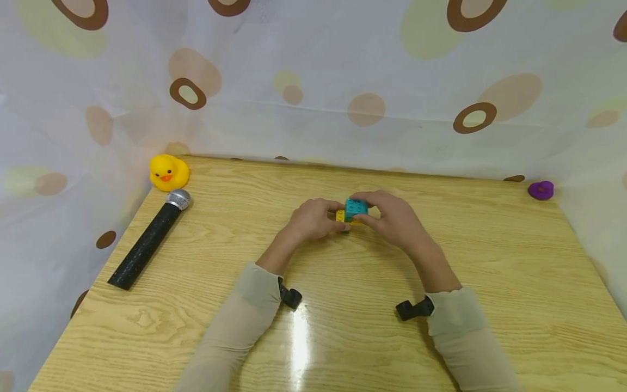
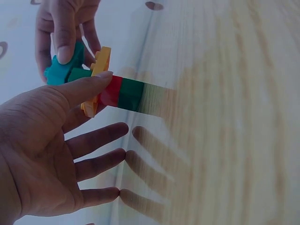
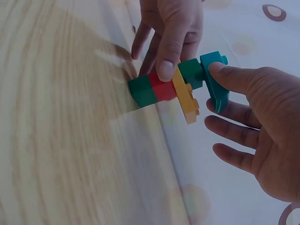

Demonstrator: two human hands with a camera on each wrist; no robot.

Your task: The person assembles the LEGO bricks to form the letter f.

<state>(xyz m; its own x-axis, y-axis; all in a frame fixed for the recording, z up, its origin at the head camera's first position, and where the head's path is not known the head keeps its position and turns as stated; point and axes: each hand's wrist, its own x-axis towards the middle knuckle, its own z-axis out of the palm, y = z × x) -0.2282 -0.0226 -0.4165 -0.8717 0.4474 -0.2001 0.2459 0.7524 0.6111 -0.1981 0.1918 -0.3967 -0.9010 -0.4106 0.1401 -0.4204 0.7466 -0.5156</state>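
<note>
Apparently seating the teal brick [image 1: 356, 208] atop the 4-piece stack [image 3: 162, 91] standing on the table [image 1: 343, 283], pinching brick with right hand [image 1: 395, 219] and stack with left hand [image 1: 312, 219], likely needing level, straight-down pressure next.

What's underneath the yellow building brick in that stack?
Under the yellow building brick comes a red brick, then a dark green brick at the bottom. The left hand's thumb covers part of the red brick, and the faces where the bricks join can't be seen.
</note>
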